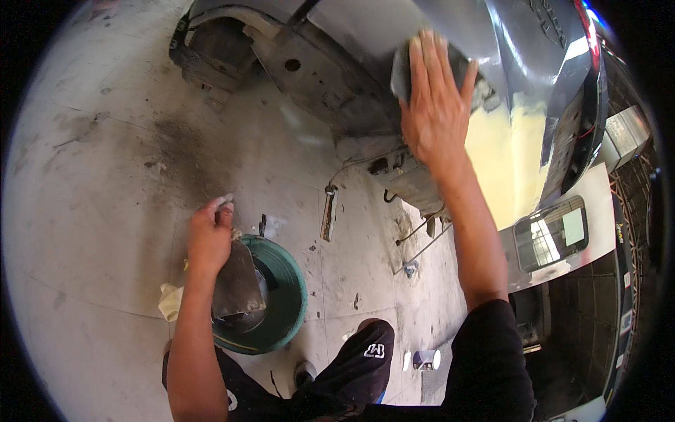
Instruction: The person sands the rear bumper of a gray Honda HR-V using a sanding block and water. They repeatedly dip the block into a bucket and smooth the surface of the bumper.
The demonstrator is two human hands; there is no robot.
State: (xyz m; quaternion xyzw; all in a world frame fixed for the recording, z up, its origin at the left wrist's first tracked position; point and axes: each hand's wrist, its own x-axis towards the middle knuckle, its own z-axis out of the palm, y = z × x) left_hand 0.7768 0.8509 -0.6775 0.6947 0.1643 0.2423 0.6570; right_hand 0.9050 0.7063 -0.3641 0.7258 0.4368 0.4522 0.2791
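My right hand (437, 105) presses a dark grey sheet of sandpaper (399, 74) against the grey car body panel (365, 28), fingers stretched over it. Pale yellow filler (510, 141) covers the panel just right of that hand. My left hand (211, 228) hangs beside the green tub (304, 295), its thumb and fingers drawn together. The fingertips look whitish with dust; whether something small is between them I cannot make out. A dark flat board (235, 281) leans across the tub's left side, below the left wrist.
At the upper left is the car's wheel area (221, 53). A crumpled pale yellow piece (170, 302) lies left of the tub. Near my knee (369, 352) sits a small can (427, 360) on the floor. A light panel with a window (552, 235) stands at right.
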